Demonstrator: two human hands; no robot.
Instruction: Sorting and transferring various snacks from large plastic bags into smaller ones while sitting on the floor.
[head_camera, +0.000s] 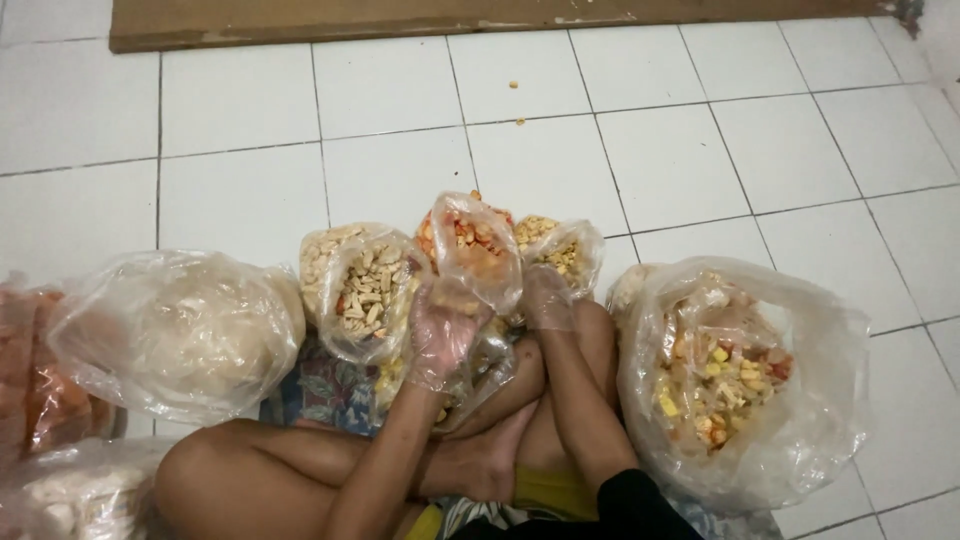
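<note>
- Left hand (440, 335), in a clear plastic glove: fingers closed on the small clear bag (472, 250) of orange and pale snack pieces, held upright at centre.
- Right hand (548, 298), gloved: touching the same bag's lower edge from 3 o'clock; grip cannot be told.
- Bag of pale sticks (370, 290): at 9 o'clock, just beside.
- Large mixed-snack bag (740, 380): at 4 o'clock.
- White tiled floor (700, 160): beneath.
</note>
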